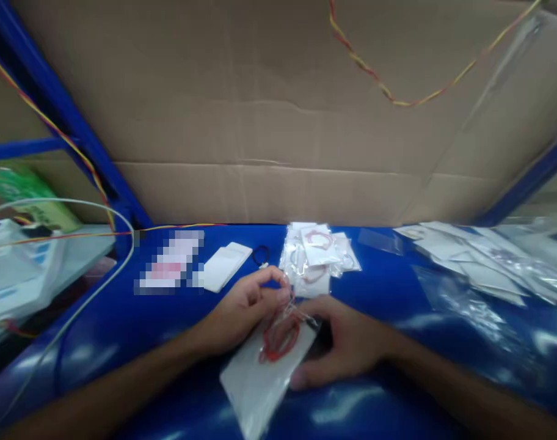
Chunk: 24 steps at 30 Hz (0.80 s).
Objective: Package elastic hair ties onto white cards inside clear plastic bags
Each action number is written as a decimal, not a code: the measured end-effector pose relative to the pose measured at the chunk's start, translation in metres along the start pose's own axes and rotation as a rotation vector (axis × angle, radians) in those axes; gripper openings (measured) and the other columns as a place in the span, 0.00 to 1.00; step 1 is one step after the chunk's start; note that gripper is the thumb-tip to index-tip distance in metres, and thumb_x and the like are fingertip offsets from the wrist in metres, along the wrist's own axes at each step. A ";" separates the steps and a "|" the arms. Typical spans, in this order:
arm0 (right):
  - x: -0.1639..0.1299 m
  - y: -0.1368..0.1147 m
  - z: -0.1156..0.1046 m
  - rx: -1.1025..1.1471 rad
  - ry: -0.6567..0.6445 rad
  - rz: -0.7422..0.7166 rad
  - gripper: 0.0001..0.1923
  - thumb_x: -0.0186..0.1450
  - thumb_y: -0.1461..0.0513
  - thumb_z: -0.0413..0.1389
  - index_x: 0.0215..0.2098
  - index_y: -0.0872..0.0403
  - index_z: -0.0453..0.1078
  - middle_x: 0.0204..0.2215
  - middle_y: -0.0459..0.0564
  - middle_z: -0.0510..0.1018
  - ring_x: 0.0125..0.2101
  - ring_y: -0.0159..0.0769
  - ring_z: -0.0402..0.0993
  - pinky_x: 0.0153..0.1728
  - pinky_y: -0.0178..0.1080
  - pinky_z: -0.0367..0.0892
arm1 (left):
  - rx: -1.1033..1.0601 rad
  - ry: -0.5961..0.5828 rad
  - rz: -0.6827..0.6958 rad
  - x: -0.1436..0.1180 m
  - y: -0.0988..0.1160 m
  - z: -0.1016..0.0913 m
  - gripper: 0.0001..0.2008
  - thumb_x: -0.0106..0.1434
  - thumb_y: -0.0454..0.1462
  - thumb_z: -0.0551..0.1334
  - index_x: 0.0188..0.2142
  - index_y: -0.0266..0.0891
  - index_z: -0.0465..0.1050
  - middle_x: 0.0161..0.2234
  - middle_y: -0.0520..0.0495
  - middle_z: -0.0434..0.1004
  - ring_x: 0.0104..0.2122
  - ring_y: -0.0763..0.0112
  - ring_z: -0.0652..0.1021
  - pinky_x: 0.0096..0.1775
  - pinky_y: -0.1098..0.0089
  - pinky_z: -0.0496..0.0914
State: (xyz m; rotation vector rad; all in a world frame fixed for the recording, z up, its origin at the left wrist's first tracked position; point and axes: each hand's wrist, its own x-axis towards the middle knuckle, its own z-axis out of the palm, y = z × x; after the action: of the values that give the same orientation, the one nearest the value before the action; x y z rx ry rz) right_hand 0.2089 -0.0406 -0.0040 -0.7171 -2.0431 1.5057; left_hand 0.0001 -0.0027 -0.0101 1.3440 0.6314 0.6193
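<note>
A clear plastic bag with a white card (255, 382) in it lies tilted between my hands, above the blue table. A coiled red cord bracelet (281, 342) shows against the card. My left hand (242, 308) is closed, thumb and index finger pinched at the upper end of the bag. My right hand (347, 342) curves around the bag's right edge, its thumb at the lower side and its fingers near the top. The tips of the right fingers are partly hidden behind the bag.
Several packed bracelets in clear bags (310, 250) lie beyond my hands. Left of them are a black cord loop (261, 255) and white cards (228, 266). Clear bags (471, 311) and white packets (466, 256) spread right. A pale cable (99, 293) curves at left; cardboard (269, 122) stands behind.
</note>
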 end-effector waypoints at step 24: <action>-0.005 -0.003 -0.009 0.073 0.152 -0.057 0.17 0.71 0.52 0.59 0.36 0.57 0.80 0.32 0.50 0.84 0.26 0.29 0.73 0.25 0.29 0.66 | -0.105 -0.098 0.035 0.001 0.001 -0.006 0.19 0.61 0.38 0.73 0.44 0.42 0.64 0.33 0.49 0.85 0.29 0.67 0.84 0.33 0.71 0.75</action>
State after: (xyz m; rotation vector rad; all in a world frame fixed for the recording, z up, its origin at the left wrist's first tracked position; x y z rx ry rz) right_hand 0.2184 -0.0380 0.0005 -0.7159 -1.8708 1.4404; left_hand -0.0035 0.0017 -0.0097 1.2813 0.4905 0.6026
